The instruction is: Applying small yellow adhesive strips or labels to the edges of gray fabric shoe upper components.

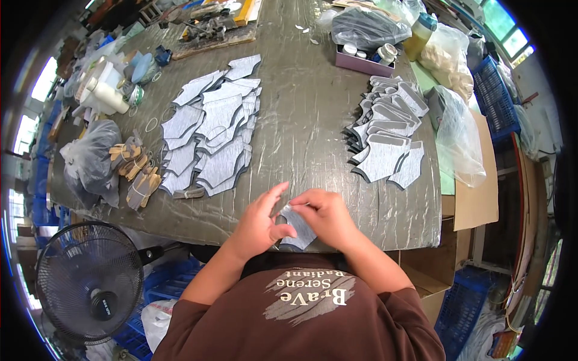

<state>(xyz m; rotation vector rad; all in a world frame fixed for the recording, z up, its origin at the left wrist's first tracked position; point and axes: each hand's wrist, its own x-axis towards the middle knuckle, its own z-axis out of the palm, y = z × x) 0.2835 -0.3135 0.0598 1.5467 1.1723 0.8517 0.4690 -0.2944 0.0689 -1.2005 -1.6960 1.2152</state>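
Note:
A grey cut piece (299,230), fabric-like with a dark edge, lies at the table's near edge between my hands. My right hand (325,215) pinches at its upper end, thumb and forefinger together; a small pale bit shows at the fingertips. Beside the piece's left edge, my left hand (262,224) has its fingers stretched upward and its thumb apart, pointing across the piece. Ahead to the left lie overlapping stacks of similar grey pieces (220,117). Another fanned pile of grey pieces (385,157), some with darker strips on them, is ahead to the right.
Bundles of brown strips (142,188) and a dark plastic bag (91,157) sit on the table's left. A black fan (90,283) stands below left. A purple box (363,64) of jars is at the far right, near a clear bag (459,135) and cardboard (477,180).

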